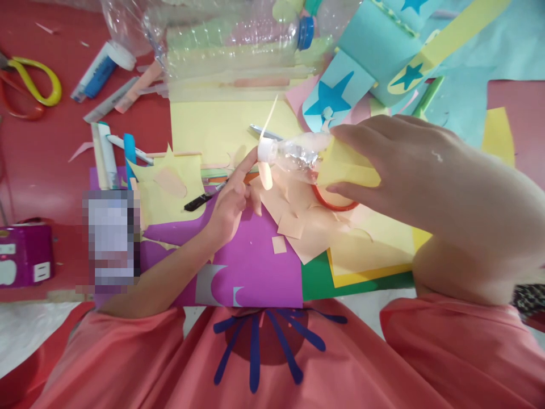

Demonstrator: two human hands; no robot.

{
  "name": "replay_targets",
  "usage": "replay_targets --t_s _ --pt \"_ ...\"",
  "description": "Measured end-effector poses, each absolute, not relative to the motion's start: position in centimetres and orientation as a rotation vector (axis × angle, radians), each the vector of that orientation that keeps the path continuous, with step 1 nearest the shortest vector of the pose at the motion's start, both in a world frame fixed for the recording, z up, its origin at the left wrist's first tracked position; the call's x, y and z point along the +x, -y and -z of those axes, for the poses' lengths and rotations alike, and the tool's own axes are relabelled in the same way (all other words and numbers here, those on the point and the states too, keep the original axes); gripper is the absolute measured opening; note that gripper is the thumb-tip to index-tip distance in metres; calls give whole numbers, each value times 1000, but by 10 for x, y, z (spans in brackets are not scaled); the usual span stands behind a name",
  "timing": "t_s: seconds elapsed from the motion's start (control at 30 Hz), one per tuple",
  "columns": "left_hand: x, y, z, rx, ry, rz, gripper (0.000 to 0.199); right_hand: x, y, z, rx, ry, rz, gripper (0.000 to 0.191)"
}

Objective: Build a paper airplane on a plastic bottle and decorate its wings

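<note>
My right hand (395,153) is wrapped round a small clear plastic bottle (296,154) that lies sideways, its body covered in yellow paper. The bottle's white cap (267,150) points left. Two pale strips stick out at the cap, a thin one (269,116) upward and a wider one (265,176) downward. My left hand (234,207) has its index finger stretched out, its tip touching the cap, while the other fingers are loosely bent and hold nothing visible. Beneath the bottle lie peach paper scraps (306,221) and an orange scissor handle (336,200).
Large clear bottles (230,34) lie at the back beside a light-blue paper piece with stars (336,94). Left are yellow-handled scissors (40,79), glue (102,71), markers (106,153) and a purple box (25,255). A black-handled cutter (198,201) lies near my left hand on purple paper (255,272).
</note>
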State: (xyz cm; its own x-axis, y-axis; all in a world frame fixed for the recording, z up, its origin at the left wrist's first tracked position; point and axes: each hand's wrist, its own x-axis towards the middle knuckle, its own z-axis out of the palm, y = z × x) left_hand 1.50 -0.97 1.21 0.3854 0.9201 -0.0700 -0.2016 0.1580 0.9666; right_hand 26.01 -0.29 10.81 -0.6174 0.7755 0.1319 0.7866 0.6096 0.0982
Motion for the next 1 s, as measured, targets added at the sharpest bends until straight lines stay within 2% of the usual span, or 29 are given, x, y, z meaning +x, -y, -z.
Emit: replay_targets --t_s 0.23,0.5,0.67,0.87,1.0 --pt "13 9 -14 1109 -786 -895 67 262 -3 -102 -1354 2722 158 54" --pt "10 10 -8 1128 -802 -853 66 250 -1 -109 -1528 2788 47 35" --pt "10 10 -6 1143 -843 -835 68 249 1 -110 -1537 2724 -35 32" --pt "17 12 -12 1152 -787 -898 66 257 -5 -113 -1504 2740 122 26" --pt "18 14 -9 1138 -784 -958 61 257 -10 -115 -1526 2806 9 29"
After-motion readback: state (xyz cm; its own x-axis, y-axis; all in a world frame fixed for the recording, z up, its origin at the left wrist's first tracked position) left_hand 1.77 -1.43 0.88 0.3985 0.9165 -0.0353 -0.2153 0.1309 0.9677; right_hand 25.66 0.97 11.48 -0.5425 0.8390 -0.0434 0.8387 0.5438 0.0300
